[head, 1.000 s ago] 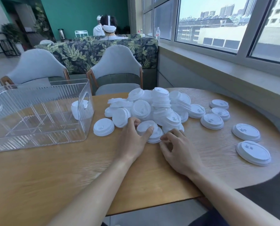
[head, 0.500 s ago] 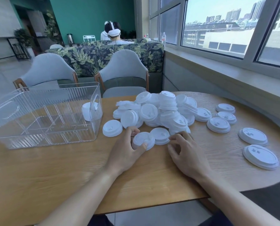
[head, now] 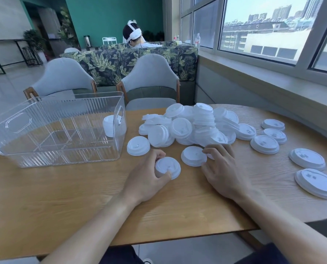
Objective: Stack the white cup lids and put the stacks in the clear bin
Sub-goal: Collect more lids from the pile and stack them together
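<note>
Right now your left hand [head: 149, 178] has its thumb and curled fingers wrapped round the rim of one white lid [head: 168, 167], which sits on the table [head: 63, 197] just in front of the big pile [head: 193, 126]. Holding it by the edge like that keeps the top free, so I judge you mean it as the base of a stack. Your right hand [head: 223, 172] lies beside it with fingers bent, the tips touching the edge of a second lid [head: 193, 156] and reaching toward the foot of the pile; whether it actually grips anything, I cannot tell. That second lid lies close enough to slide onto the first.

The clear bin [head: 59, 130] stands to your left, near but apart from the hands, its dividers visible; a short white stack [head: 109, 125] shows through its right end wall, though I cannot tell if it sits inside or just behind. Several loose lids [head: 264, 144] lie flat to the right, well apart from the pile, easy to pick singly. Most of the work looks ahead of you.
</note>
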A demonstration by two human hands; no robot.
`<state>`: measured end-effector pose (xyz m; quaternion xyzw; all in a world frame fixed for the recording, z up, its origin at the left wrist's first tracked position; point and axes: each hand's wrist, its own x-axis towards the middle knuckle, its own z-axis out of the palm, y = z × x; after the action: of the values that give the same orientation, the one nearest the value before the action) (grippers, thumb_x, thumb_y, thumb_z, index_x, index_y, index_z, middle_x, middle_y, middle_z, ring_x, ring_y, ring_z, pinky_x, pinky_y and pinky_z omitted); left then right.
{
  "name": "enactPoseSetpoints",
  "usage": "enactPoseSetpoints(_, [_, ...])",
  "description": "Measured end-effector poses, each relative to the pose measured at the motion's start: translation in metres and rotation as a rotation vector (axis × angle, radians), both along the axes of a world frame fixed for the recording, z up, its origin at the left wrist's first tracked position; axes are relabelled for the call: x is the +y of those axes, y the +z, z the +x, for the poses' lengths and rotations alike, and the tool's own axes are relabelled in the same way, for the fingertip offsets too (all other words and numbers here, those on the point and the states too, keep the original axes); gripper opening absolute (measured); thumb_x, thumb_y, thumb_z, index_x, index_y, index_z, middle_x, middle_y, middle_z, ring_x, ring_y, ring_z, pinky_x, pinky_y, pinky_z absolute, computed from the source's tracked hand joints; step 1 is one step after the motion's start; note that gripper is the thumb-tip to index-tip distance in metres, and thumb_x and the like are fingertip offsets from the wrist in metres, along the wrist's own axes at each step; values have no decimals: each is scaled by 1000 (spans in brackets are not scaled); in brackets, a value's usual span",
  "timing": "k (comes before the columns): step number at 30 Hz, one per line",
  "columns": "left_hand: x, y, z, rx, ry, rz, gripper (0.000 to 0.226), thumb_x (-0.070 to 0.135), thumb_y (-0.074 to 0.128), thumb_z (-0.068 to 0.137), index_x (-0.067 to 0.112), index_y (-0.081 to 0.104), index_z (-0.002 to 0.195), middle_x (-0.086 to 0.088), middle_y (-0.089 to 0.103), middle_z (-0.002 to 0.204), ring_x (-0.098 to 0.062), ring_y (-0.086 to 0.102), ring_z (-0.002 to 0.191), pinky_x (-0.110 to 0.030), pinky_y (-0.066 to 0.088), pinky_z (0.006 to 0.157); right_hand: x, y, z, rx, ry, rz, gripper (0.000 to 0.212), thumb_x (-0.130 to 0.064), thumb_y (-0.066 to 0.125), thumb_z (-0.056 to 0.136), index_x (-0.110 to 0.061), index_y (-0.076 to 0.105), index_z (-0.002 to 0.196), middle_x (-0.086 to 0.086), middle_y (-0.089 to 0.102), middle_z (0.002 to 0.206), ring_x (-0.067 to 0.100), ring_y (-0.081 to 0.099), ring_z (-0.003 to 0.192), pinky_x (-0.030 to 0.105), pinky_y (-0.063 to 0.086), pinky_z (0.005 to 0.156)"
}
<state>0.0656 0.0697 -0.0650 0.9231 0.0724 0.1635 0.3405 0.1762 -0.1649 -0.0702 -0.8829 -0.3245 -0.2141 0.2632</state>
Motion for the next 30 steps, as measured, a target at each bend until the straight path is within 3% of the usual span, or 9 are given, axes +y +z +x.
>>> enactPoseSetpoints(3, [-2,1,-1,15,0,3,53,50,70,85,38,46,130,27,53,130,2,51,124,-37,48,102,8,2,6,-18,17,-38,35,-33,64,89,-17,65,119,-9,62,125,19,44,122,41,48,97])
enactPoseSetpoints(7, [-6,5,-2,56,-11,43,67,52,68,82,38,39,141,25,46,144,-5,43,135,-36,42,109,17,4,12,-11,-5,-117,48,-50,47,87,-23,61,123,-13,61,130,18,41,127,35,35,104])
enactPoseSetpoints(14, [-8,7,-1,44,0,103,68,45,70,86,32,40,146,20,46,147,-4,38,136,-30,36,111,24,6,16,26,-12,-165,53,-52,45,86,-23,58,129,-11,62,130,16,36,122,20,14,96])
enactPoseSetpoints(21, [-8,6,-1,45,0,107,68,46,68,84,33,39,144,19,47,147,-7,41,137,-33,36,112,19,6,8,85,-65,-115,68,-71,49,79,-25,58,128,-9,62,121,20,40,120,35,32,104])
enactPoseSetpoints(26, [-9,7,-2,44,7,133,67,42,68,85,33,40,144,20,46,148,-6,40,137,-34,36,112,15,6,-7,86,-92,-102,83,-86,50,69,-28,56,127,-12,57,114,16,39,117,34,33,103])
enactPoseSetpoints(30, [-9,7,-2,53,1,134,68,45,68,84,34,39,144,19,46,148,-8,41,138,-37,37,112,12,7,-14,139,-55,-107,86,-89,44,70,-30,51,132,-12,54,123,15,36,122,30,27,104])
